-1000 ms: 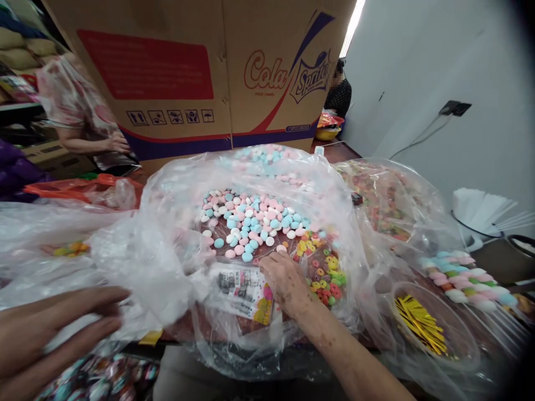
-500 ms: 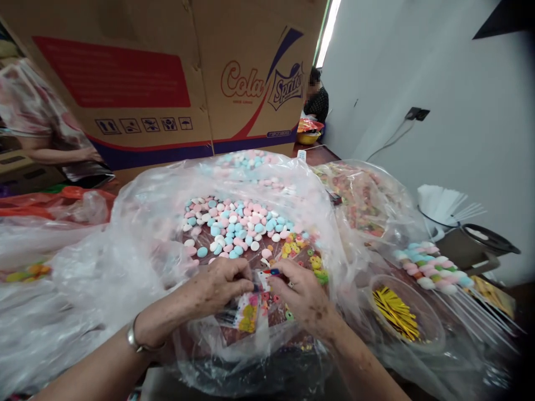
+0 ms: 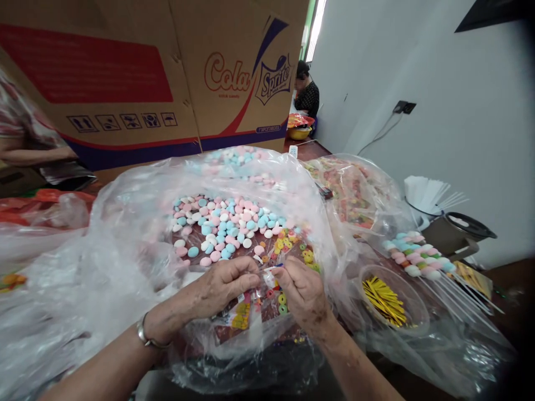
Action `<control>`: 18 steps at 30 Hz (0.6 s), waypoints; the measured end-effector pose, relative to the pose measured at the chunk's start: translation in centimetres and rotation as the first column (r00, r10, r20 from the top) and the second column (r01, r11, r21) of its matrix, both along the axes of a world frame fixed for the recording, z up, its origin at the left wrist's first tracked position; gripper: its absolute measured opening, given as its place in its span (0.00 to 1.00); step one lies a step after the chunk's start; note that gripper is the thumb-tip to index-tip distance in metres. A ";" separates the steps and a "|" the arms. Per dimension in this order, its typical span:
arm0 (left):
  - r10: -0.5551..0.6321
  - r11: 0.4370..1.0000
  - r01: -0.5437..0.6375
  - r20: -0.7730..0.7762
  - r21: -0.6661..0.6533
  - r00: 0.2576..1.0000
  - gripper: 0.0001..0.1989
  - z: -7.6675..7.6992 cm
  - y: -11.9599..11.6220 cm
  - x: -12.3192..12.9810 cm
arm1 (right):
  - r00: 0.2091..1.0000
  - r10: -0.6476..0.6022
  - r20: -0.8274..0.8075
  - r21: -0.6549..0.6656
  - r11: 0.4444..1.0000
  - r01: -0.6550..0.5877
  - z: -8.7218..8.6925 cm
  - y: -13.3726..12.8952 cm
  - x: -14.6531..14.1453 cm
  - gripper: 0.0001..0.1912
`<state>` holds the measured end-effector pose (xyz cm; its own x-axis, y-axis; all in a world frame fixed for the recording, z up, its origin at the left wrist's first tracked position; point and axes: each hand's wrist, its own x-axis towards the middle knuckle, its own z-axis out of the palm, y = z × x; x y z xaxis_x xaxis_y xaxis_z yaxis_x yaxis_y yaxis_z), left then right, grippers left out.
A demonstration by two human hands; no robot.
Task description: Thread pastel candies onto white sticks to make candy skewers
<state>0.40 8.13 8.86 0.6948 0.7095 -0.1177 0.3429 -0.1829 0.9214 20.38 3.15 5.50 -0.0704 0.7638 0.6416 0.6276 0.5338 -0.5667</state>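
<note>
My left hand (image 3: 225, 284) and my right hand (image 3: 304, 292) are close together over the table, thumbs and forefingers pinched. Between them they grip a small printed plastic packet (image 3: 268, 274), one side each. My fingers hide part of it, and its contents are unclear. Under my left hand lie other small printed packets (image 3: 239, 316) with yellow on them. Fruit-coloured ring candies (image 3: 285, 240) are scattered around and beyond my right hand. Farther back spreads a heap of pink, blue and white marshmallow-like pieces (image 3: 228, 223), partly inside a large clear plastic bag (image 3: 134, 206).
A big cardboard box (image 3: 184, 72) stands behind the bag. To the right are a tub of gold twist ties (image 3: 384, 301), marshmallow skewers (image 3: 420, 256), white sticks (image 3: 430, 192) and a bag of colourful sweets (image 3: 346, 192). One person (image 3: 308, 94) sits far back; another's arm (image 3: 33, 156) shows left.
The view has turned slightly right, so the scene shifts left. My hands still pinch the small packet; my right fingers have curled in more tightly around its edge.
</note>
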 end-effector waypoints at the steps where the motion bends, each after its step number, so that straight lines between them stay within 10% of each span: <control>1: -0.013 1.000 0.014 0.020 -0.006 1.000 0.13 0.0 0.0 0.0 | 1.000 0.010 0.004 0.005 1.000 -0.010 0.1 0.0 0.1 0.20; 8: -0.053 0.999 0.053 -0.001 0.005 0.999 0.12 0.0 0.2 0.5 | 0.989 0.141 0.049 -0.003 0.990 -0.141 0.9 -0.2 0.8 0.12; 18: 0.011 0.976 -0.018 0.033 0.216 0.999 0.14 -2.7 0.0 1.1 | 0.993 0.008 0.118 0.041 0.999 -0.013 1.1 -1.1 1.1 0.17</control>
<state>1.51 8.13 6.20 0.6854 0.7256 0.0614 0.3187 -0.3747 0.8706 21.48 2.01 6.55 -0.1551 0.7357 0.6593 0.6830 0.5620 -0.4665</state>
